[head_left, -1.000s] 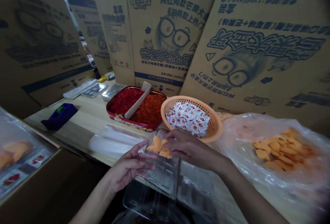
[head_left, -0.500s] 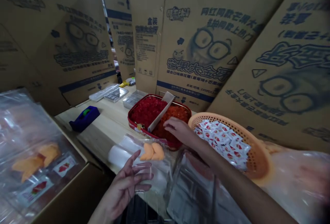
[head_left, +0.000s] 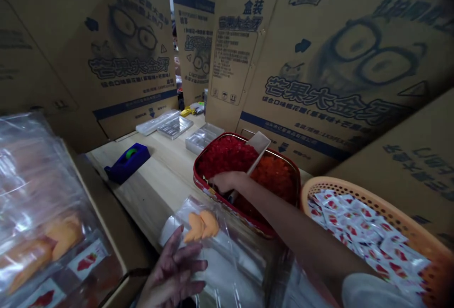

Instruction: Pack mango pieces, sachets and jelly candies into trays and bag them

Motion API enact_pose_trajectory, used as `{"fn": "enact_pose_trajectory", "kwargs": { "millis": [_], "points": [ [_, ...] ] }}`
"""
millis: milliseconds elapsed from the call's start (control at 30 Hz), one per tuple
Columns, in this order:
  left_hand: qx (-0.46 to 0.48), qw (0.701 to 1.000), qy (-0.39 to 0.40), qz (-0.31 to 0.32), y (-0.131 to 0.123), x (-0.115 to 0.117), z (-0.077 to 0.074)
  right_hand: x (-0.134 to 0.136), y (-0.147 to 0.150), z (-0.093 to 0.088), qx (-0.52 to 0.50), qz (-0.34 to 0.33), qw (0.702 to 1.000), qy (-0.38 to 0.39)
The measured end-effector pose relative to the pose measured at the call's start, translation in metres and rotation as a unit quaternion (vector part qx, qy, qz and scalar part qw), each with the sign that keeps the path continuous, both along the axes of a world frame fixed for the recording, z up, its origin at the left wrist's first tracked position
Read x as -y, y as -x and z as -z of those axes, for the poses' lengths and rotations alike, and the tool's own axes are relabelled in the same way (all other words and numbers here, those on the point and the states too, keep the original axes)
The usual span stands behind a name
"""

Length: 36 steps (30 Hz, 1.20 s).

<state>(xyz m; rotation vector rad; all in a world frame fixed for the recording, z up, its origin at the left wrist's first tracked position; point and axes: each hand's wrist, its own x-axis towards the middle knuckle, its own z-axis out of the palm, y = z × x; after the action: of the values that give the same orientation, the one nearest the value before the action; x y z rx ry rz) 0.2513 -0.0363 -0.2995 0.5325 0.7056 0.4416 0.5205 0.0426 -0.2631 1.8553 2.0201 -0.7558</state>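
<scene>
Printed cardboard cartons (head_left: 319,62) stand behind pale wooden desk (head_left: 152,189). Right hand (head_left: 224,181) curled down into red-rimmed tin (head_left: 230,208) of red and orange granules; fingers bunched, pinch cannot be told. Left hand (head_left: 172,270) spread, fingers apart, just below clear plastic tray (head_left: 227,256) with two orange crescent pieces (head_left: 200,225). Tray's long axis runs diagonally along tin's front rim; left hand nearer pieces.
</scene>
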Motion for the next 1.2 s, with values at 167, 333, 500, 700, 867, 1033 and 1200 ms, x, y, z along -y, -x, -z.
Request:
{"fn": "enact_pose_trajectory", "kwargs": {
  "millis": [167, 333, 500, 700, 867, 1033, 1200],
  "points": [
    [-0.01, 1.0, 0.001, 0.003, -0.009, -0.009, -0.001, -0.005, 0.006, 0.006, -0.045, 0.015, 0.999, 0.024],
    [-0.013, 1.0, -0.01, -0.017, -0.015, -0.008, -0.005, -0.004, -0.025, 0.004, -0.153, 0.056, 0.986, 0.019],
    [-0.04, 0.998, -0.027, -0.046, -0.02, -0.004, -0.013, 0.006, -0.053, -0.009, -0.305, 0.169, 0.937, -0.014],
    [-0.014, 0.997, -0.043, -0.057, -0.02, -0.006, -0.014, 0.027, -0.038, -0.035, -0.472, 0.257, 0.843, -0.017],
    [0.01, 0.995, -0.064, -0.074, -0.017, -0.005, -0.013, 0.058, 0.006, -0.059, -0.438, 0.174, 0.879, 0.068],
    [0.033, 0.993, -0.068, -0.088, -0.018, -0.004, -0.013, 0.086, 0.049, -0.067, -0.398, 0.132, 0.903, 0.091],
    [0.053, 0.991, -0.07, -0.099, -0.018, -0.005, -0.014, 0.104, 0.074, -0.06, -0.347, 0.077, 0.933, 0.063]
  ]
}}
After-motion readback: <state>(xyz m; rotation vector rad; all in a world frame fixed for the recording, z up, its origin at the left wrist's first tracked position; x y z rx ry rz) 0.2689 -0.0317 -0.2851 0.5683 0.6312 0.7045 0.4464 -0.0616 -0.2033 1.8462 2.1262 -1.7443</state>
